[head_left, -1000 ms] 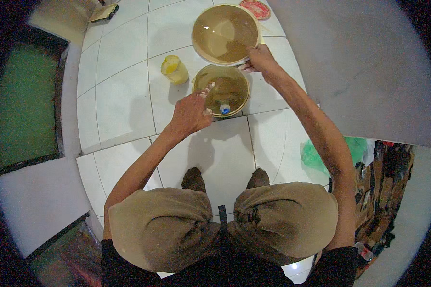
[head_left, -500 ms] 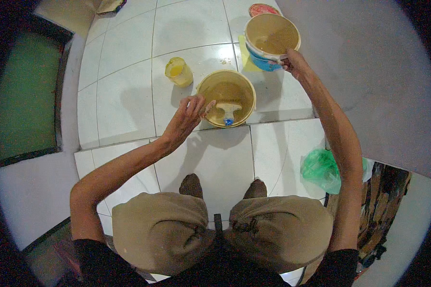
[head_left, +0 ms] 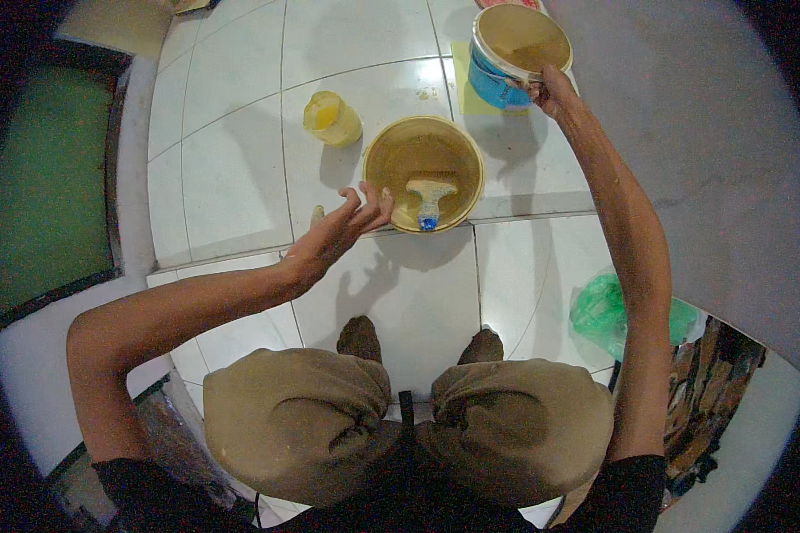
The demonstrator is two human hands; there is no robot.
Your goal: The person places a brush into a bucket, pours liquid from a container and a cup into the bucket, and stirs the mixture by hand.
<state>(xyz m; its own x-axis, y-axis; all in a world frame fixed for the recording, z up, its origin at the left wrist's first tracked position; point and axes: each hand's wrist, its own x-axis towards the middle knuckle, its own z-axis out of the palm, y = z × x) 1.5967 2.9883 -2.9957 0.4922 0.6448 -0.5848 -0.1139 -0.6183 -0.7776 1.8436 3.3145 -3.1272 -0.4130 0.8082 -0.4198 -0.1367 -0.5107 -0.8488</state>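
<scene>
Lettering (head_left: 514, 92), blurred, marks the blue bucket (head_left: 487, 78) in the right grip (head_left: 552, 94).

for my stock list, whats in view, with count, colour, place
tub: one, cream, centre
tool: one, pale with blue end, inside tub
bucket: one, blue, pale rim, upper right
sheet: one, yellow, partly hidden by bucket
cup: one, yellow, left of tub
round thing: one, red, cut off at top
item: one, tan, top left, cut off
plastic bag: one, green, right
mat or panel: one, brown, lower right
floor tiles: many, white, middle
wall: one, grey, right
dark-framed panel: one, green, left
trousers: one pair, brown, bottom
feet: two, dark brown, lower middle
sleeves: two, black, bottom
left hand: one, bare, by tub's left rim
right hand: one, bare, gripping bucket's rim
</scene>
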